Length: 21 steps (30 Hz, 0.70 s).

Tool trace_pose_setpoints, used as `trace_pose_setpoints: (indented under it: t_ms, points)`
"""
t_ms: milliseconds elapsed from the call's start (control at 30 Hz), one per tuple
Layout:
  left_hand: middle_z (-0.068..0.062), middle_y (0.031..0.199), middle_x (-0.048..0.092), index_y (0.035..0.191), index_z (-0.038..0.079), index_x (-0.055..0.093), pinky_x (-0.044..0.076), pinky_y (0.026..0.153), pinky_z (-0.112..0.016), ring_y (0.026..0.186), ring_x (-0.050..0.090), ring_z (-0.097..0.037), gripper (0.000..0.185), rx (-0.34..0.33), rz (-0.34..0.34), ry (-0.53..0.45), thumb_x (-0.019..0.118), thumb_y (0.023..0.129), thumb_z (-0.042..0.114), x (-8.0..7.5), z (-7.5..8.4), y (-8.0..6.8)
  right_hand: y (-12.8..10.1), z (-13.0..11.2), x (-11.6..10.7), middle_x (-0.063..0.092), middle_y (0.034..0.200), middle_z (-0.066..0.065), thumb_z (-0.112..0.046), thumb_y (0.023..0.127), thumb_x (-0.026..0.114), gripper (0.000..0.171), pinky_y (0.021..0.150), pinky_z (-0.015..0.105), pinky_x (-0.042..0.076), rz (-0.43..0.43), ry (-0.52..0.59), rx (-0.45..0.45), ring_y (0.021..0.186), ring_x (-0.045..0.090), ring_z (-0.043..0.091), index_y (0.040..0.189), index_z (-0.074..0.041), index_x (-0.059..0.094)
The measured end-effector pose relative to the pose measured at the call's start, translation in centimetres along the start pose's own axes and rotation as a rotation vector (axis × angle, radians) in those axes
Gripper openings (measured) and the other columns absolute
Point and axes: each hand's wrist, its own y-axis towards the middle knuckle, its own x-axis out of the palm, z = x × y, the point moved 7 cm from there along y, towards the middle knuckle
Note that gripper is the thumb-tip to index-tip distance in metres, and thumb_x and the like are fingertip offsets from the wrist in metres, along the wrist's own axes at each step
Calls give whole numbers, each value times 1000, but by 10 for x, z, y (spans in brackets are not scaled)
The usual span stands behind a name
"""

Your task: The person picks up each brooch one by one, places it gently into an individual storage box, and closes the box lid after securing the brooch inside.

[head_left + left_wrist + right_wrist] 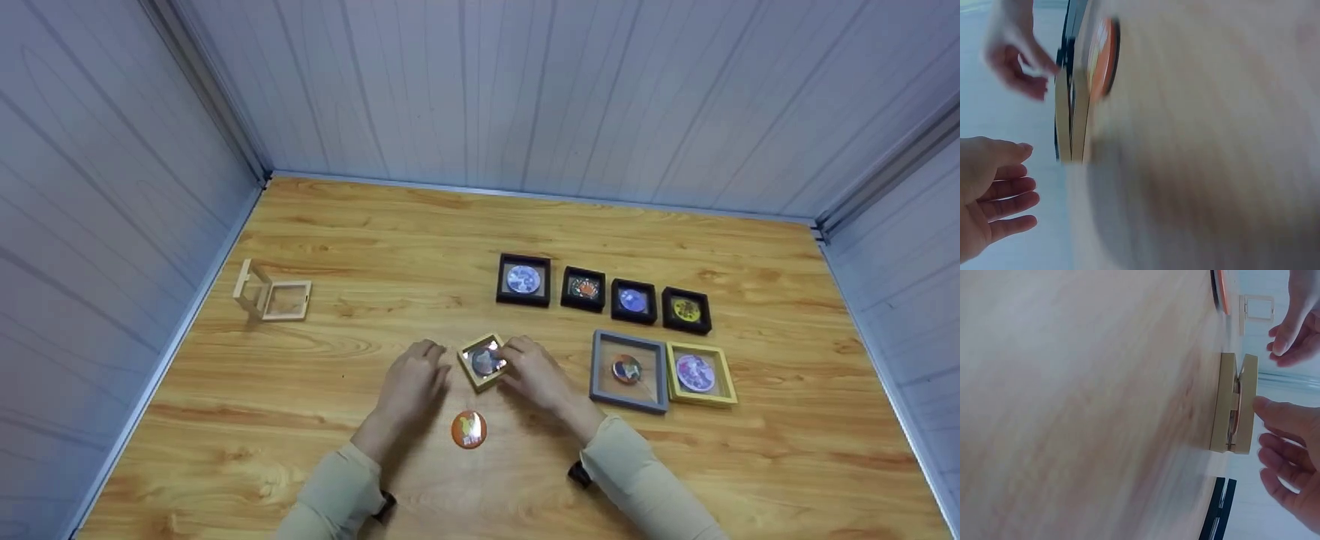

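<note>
In the head view, a small gold-coloured floating display frame (478, 374) lies mid-table with a round badge (486, 361) inside it. Its two halves stand slightly apart at one side, as the right wrist view shows on the frame (1233, 405). My right hand (534, 373) touches the upper half with the thumb, its other fingers loose beside it and not wrapped round it. To the left, my left hand (409, 381) is held apart from the frame with relaxed fingers, holding nothing. An orange round badge (469, 430) rests on the table between my forearms.
A light wooden frame (286, 301) stands opened at the left. Several black frames with badges, one being a frame (523, 280), form a row at the back right. Below them sit a grey frame (628, 405) and a yellow frame (703, 400). Pale panels (517, 97) wall the table.
</note>
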Motion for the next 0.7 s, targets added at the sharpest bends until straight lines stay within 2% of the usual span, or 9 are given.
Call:
trace_pose_setpoints:
  t_ms: [167,333,467,700]
  points:
    - [-19,97,57,100,-7,58,48,76,-39,89,56,-31,27,-65,28,58,63,80,9,-22,-31,1,1,-5,5,61,93,7,-9,74,69,20,78,33,44,-36,-15,-52,88,54,20,92,-3,65]
    - [-22,98,56,101,-8,57,47,76,-43,91,54,-35,28,-97,95,107,63,80,9,-46,-62,4,0,-4,12,62,95,5,-12,77,67,15,75,32,43,-105,-37,-25,88,55,18,92,-9,67]
    - [-26,97,55,99,-11,57,45,76,-45,90,53,-39,28,-114,169,148,64,78,7,-65,-89,2,-2,-3,15,62,96,4,-14,78,66,12,74,32,43,-121,-56,-9,88,55,18,90,-13,69]
    - [-31,106,48,102,-15,52,37,83,-52,100,44,-44,35,-267,240,270,64,77,6,-92,-139,-7,-6,-3,12,63,96,4,-14,78,67,9,73,33,44,-83,-46,-22,87,56,18,87,-13,69]
